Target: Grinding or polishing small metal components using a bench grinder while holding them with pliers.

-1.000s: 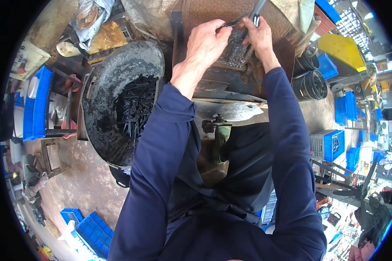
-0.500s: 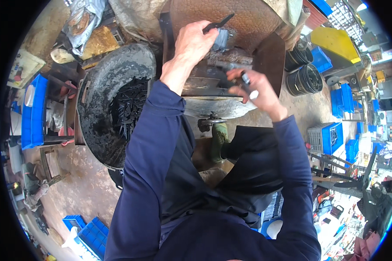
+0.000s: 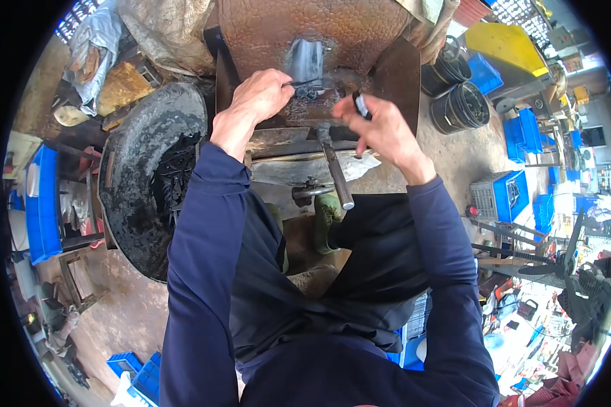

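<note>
Both forearms (image 3: pixel 442 234) reach forward. Left hand (image 3: pixel 261 96) back-up, fingers pinched. Right hand (image 3: pixel 379 127) slightly nearer the body, fingers bent, pointing left.

A workshop with a blotched brown-grey floor (image 3: pixel 119 298), brightest toward the right side.
At the left, a long blue plastic crate (image 3: pixel 46 203) stands near a worn rectangular wooden frame (image 3: pixel 80 279); at the right are two round black buckets (image 3: pixel 445 114), a broad yellow panel (image 3: pixel 506 49), a grey latticed plastic crate (image 3: pixel 483 200) and crowded clutter beyond.
</note>
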`<action>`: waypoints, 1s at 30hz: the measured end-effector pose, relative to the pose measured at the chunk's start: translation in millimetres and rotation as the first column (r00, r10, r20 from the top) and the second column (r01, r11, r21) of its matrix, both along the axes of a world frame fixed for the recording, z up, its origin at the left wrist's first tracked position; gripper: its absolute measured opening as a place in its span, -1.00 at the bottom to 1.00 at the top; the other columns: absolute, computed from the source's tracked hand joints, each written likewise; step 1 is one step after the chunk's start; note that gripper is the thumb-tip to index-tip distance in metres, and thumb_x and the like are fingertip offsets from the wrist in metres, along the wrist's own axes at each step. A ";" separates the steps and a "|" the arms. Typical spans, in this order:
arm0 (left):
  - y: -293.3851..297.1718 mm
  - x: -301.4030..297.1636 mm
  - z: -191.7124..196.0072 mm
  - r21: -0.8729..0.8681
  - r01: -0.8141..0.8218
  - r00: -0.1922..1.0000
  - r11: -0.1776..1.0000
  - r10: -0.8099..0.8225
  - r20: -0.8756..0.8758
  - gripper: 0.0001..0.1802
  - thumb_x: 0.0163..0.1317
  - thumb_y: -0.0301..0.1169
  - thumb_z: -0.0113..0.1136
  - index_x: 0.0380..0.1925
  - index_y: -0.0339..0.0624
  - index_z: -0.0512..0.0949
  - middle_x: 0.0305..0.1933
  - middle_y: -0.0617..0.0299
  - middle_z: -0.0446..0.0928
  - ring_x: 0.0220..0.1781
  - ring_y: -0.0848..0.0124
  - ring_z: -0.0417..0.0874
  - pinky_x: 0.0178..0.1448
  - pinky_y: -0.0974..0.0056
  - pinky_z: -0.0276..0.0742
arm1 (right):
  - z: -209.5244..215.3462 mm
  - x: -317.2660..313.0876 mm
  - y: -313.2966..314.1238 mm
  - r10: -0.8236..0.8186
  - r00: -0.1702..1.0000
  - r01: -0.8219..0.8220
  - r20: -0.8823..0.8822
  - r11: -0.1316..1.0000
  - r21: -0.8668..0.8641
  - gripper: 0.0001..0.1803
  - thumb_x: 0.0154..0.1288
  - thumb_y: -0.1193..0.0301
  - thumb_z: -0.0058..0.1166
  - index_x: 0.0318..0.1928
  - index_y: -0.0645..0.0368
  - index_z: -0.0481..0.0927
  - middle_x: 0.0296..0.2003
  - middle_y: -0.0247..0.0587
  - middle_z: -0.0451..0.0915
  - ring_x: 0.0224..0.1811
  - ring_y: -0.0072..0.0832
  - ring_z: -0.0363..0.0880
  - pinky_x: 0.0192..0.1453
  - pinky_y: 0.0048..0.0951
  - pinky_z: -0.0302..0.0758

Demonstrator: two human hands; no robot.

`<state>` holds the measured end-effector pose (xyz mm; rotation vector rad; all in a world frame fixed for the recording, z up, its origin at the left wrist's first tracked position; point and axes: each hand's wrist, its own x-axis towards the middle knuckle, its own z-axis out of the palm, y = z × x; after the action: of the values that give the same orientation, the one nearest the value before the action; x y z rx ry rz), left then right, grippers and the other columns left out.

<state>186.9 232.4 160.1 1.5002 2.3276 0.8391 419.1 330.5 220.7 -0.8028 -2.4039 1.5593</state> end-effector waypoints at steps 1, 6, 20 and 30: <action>-0.5 -1.4 -4.9 -0.047 0.046 0.999 0.998 -0.046 0.013 -0.73 0.32 -0.31 0.12 -0.12 -0.24 0.64 -0.13 -0.13 0.63 -0.04 -0.12 0.62 0.00 -0.01 0.53 | 1.5 -3.8 3.2 0.003 1.000 -0.003 0.000 1.000 -0.007 -0.79 0.39 0.49 0.08 -0.01 0.25 0.61 -0.11 -0.22 0.67 -0.43 -0.61 0.58 -0.45 -0.55 0.57; 10.2 -4.0 -20.2 -0.077 0.016 1.000 0.997 -0.015 0.017 -0.74 0.31 -0.32 0.12 -0.12 -0.21 0.65 -0.13 -0.12 0.64 -0.03 -0.09 0.64 0.03 0.02 0.54 | 1.4 -22.0 11.3 -0.147 0.978 0.123 -0.149 0.980 -0.158 -0.73 0.44 0.38 0.09 0.00 0.32 0.58 -0.19 -0.16 0.68 -0.52 -0.63 0.51 -0.51 -0.58 0.52; 8.5 35.3 33.8 0.160 0.029 0.737 0.987 -0.129 0.663 -0.69 0.38 -0.19 0.18 -0.14 -0.22 0.65 -0.45 0.34 0.58 -0.57 0.62 0.27 -0.48 0.43 0.16 | -12.8 -30.1 17.4 -0.428 0.812 0.152 -0.397 0.811 -0.565 -0.62 0.43 0.35 0.15 0.14 0.28 0.46 -0.31 -0.19 0.64 -0.58 -0.72 0.28 -0.48 -0.49 0.48; 0.7 45.6 46.4 0.329 0.035 0.503 0.944 -0.301 0.810 -0.61 0.42 -0.15 0.13 -0.07 -0.29 0.62 -0.42 0.32 0.58 -0.59 0.68 0.26 -0.52 0.48 0.10 | -2.3 -39.5 -0.3 -0.404 0.813 0.177 -0.420 0.858 -0.482 -0.77 0.41 0.40 0.17 -0.02 0.25 0.57 -0.37 -0.31 0.58 -0.60 -0.71 0.27 -0.52 -0.51 0.37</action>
<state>232.5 233.1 206.4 0.9752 1.3161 1.4663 379.6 330.2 218.4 -0.6760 -1.5051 1.8872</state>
